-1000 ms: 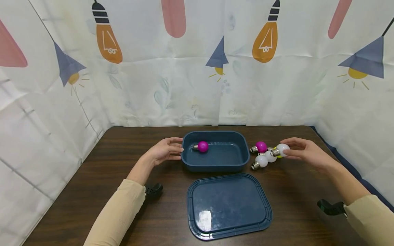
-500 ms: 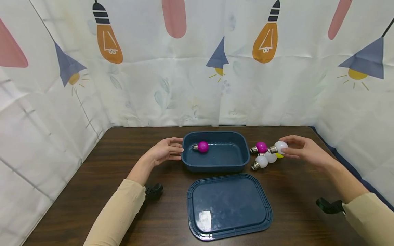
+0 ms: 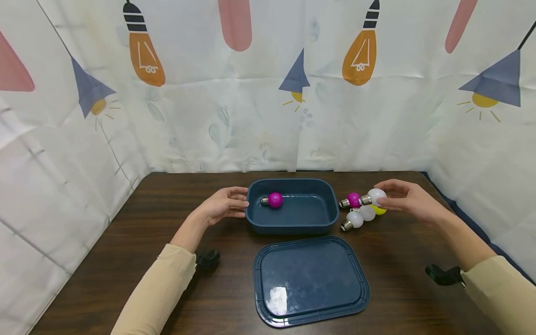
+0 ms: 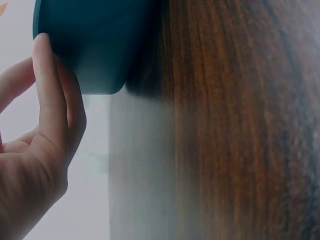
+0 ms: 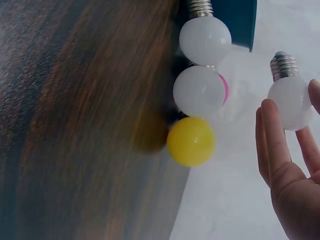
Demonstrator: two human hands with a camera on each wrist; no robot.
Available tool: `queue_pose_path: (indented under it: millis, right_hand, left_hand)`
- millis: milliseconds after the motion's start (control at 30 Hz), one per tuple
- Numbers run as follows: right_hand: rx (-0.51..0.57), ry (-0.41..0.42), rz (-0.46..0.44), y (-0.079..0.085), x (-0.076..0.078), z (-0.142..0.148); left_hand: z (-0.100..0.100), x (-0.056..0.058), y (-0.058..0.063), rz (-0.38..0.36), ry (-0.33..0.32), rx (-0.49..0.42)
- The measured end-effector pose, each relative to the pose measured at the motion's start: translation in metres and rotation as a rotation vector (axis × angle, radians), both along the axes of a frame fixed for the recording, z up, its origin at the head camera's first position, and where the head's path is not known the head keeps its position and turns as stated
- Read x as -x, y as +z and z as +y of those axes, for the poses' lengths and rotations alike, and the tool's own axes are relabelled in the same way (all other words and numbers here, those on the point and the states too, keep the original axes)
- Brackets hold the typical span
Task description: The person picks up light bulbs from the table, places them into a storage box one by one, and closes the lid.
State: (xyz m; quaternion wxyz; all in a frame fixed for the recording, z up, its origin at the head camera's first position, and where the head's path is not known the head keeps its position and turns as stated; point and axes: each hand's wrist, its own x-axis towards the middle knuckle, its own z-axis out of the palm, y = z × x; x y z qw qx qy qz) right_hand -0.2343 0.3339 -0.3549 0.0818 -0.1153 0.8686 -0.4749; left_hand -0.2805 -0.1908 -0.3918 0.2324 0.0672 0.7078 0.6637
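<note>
My right hand (image 3: pixel 408 201) pinches a white light bulb (image 3: pixel 377 197) between fingers and thumb, its metal screw base pointing left. In the right wrist view this white bulb (image 5: pixel 290 102) is held up off the table. Below it on the table lie a magenta bulb (image 3: pixel 353 200), two white bulbs (image 3: pixel 357 218) and a yellow bulb (image 5: pixel 191 142), bunched together. My left hand (image 3: pixel 221 205) touches the left end of a dark blue plastic box (image 3: pixel 291 230) with extended fingertips. Inside the box a magenta bulb (image 3: pixel 275 200) lies on its side.
The box's dark blue lid (image 3: pixel 311 281) lies flat in front of the box. A brown wooden table (image 3: pixel 201 298) carries everything. Behind and at both sides hangs a white patterned cloth (image 3: pixel 259 116).
The right hand has lifted the white bulb and carried it a little left, uncovering more of the yellow bulb. The left hand stays at the box.
</note>
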Motion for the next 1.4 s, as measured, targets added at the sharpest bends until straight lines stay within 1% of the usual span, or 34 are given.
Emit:
queue_pose_path:
  millis: [167, 333, 500, 667, 867, 1100, 1400]
  right_hand:
    - [-0.037, 0.005, 0.01, 0.006, 0.002, -0.007]
    - [-0.036, 0.01, 0.011, 0.009, 0.005, -0.015]
    - [-0.019, 0.014, 0.006, 0.012, 0.007, -0.023]
    - [0.008, 0.032, 0.011, 0.014, 0.01, -0.031]
    - [0.016, 0.049, 0.018, 0.014, 0.015, -0.039]
    - [0.092, 0.072, -0.009, 0.012, 0.018, -0.051]
    - [0.125, 0.08, -0.033, 0.01, 0.019, -0.067]
  left_hand:
    - [0.0, -0.001, 0.0, 0.004, 0.006, 0.002]
    - [0.001, -0.001, 0.0, 0.008, 0.008, 0.006]
    - [0.001, -0.001, 0.001, 0.005, 0.004, 0.01]
    - [-0.001, 0.0, 0.0, 0.0, -0.015, -0.007]
    - [-0.001, 0.001, 0.0, -0.003, -0.03, -0.022]
    - [0.0, 0.001, 0.0, -0.006, -0.022, -0.031]
    - [0.001, 0.002, -0.001, -0.004, -0.013, -0.038]
